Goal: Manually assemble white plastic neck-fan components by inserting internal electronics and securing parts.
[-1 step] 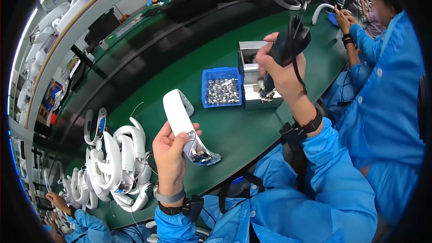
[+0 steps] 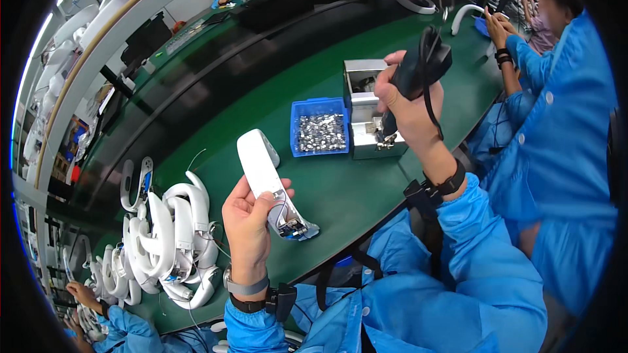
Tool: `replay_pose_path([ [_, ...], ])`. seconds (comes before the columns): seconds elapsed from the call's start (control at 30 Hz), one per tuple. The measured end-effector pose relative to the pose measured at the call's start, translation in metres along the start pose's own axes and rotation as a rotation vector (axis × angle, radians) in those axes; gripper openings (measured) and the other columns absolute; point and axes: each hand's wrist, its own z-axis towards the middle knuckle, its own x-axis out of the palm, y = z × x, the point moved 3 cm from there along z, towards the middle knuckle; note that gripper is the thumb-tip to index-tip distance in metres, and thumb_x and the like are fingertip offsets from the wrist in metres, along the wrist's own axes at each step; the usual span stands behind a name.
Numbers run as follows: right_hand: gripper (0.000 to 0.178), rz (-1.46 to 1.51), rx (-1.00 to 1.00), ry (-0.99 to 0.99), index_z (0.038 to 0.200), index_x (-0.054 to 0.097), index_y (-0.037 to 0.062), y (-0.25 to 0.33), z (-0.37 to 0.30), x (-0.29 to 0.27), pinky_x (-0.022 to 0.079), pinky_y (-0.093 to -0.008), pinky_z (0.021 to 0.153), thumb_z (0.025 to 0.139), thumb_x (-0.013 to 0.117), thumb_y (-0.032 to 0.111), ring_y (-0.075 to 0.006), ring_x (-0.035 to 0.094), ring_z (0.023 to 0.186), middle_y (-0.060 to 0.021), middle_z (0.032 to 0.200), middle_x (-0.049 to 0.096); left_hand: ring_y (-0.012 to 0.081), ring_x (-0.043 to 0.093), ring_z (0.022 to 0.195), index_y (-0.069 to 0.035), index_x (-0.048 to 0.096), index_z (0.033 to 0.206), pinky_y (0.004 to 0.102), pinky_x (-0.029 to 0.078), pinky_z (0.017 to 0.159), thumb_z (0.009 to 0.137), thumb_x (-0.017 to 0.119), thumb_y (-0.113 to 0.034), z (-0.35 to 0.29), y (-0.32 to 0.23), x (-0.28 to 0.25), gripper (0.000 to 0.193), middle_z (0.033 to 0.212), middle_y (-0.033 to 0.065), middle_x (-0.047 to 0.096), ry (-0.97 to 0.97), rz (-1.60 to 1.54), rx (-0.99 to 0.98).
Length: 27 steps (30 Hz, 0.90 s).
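Observation:
My left hand (image 2: 250, 219) grips a white curved plastic housing (image 2: 257, 157), thumb across its inner side. At the housing's lower end a small circuit board (image 2: 292, 227) with thin wires lies exposed. My right hand (image 2: 417, 101) is wrapped round a black corded electric screwdriver (image 2: 412, 72), which points down. Its lower end is over the front of a metal screw dispenser box (image 2: 378, 149); whether the tip touches a screw is too small to tell. Left of the dispenser stands a blue bin (image 2: 319, 154) full of small shiny metal parts.
A pile of white curved housings (image 2: 171, 235) with loose wires lies on the green table (image 2: 340, 193) at left. A co-worker in blue (image 2: 549, 117) stands close at right; another's hand (image 2: 84, 294) is at lower left. A dark conveyor (image 2: 216, 72) runs behind the table.

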Motion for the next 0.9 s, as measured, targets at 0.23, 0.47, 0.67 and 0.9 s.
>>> replay_pose_path([
  [0.23, 0.038, -0.064, -0.028, -0.139, 0.111, 0.058, 0.0006, -0.022, -0.019, -0.015, 0.048, -0.0209, 0.061, 0.082, 0.081, 0.009, -0.0064, 0.061, 0.069, -0.0025, 0.084, 0.067, 0.0246, 0.071, 0.091, 0.011, 0.046, 0.134, 0.0319, 0.060, 0.077, 0.090, 0.053, 0.001, 0.001, 0.005, 0.003, 0.045, 0.106, 0.0232, 0.069, -0.010, -0.043, -0.014],
  [0.47, 0.036, -0.183, -0.123, -0.177, 0.109, 0.060, 0.0016, -0.038, -0.025, -0.017, 0.050, -0.0209, 0.070, 0.080, 0.082, 0.005, -0.0063, 0.063, 0.077, -0.0014, 0.089, 0.067, 0.0236, 0.072, 0.087, 0.011, 0.046, 0.134, 0.0310, 0.060, 0.072, 0.091, 0.053, 0.001, -0.003, 0.002, 0.001, 0.044, 0.106, 0.0229, 0.069, -0.034, -0.036, 0.002],
  [0.67, 0.039, -0.231, -0.064, -0.147, 0.109, 0.060, 0.0000, -0.040, -0.014, -0.013, 0.049, -0.0208, 0.064, 0.081, 0.083, 0.014, -0.0051, 0.060, 0.069, -0.0009, 0.083, 0.066, 0.0221, 0.071, 0.085, 0.008, 0.048, 0.132, 0.0302, 0.060, 0.072, 0.092, 0.057, -0.007, 0.000, 0.004, -0.001, 0.044, 0.105, 0.0204, 0.069, -0.003, -0.019, 0.033],
  [0.9, 0.053, -0.121, 0.029, -0.012, 0.135, 0.047, -0.0032, -0.017, -0.001, 0.007, 0.045, -0.0220, 0.057, 0.090, 0.070, 0.012, -0.0085, 0.056, 0.060, -0.0046, 0.082, 0.062, 0.0231, 0.071, 0.088, 0.011, 0.046, 0.134, 0.0312, 0.059, 0.076, 0.092, 0.054, 0.002, -0.001, 0.000, -0.003, 0.044, 0.106, 0.0220, 0.070, -0.004, -0.068, 0.020],
])
